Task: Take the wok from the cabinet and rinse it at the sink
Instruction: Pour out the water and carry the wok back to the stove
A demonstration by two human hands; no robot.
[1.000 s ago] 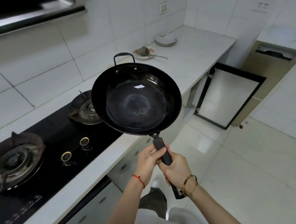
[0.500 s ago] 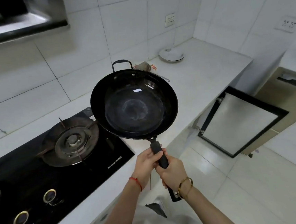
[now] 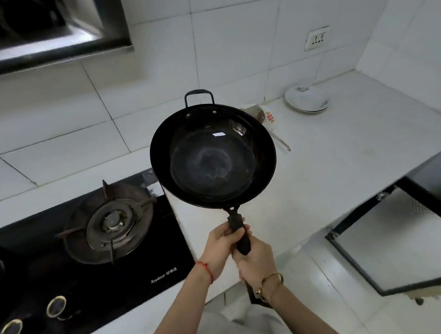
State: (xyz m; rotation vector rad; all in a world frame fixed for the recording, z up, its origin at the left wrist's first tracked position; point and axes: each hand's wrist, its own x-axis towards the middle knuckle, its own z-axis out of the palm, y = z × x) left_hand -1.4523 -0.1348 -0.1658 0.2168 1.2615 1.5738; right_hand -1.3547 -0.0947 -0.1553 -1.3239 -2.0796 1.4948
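Observation:
A black wok [image 3: 213, 156] with a long black handle and a small loop handle at its far rim hangs tilted above the white counter [image 3: 334, 161], its inside facing me. My left hand [image 3: 222, 243] grips the handle's upper part. Just below it, my right hand [image 3: 255, 261] grips the lower part of the handle. The open cabinet door [image 3: 409, 240] stands at the lower right. No sink is in view.
A black gas hob [image 3: 63, 276] with a burner [image 3: 110, 223] and knobs lies at the left, under a range hood [image 3: 39, 30]. White plates [image 3: 307, 100] and a ladle on a small dish [image 3: 265, 116] sit at the back of the counter. A wall socket [image 3: 317, 38] is above.
The wok has stayed in both hands while my view has swung right along the counter and closer. The left burner has slid out of sight and the corner plates have come nearer.

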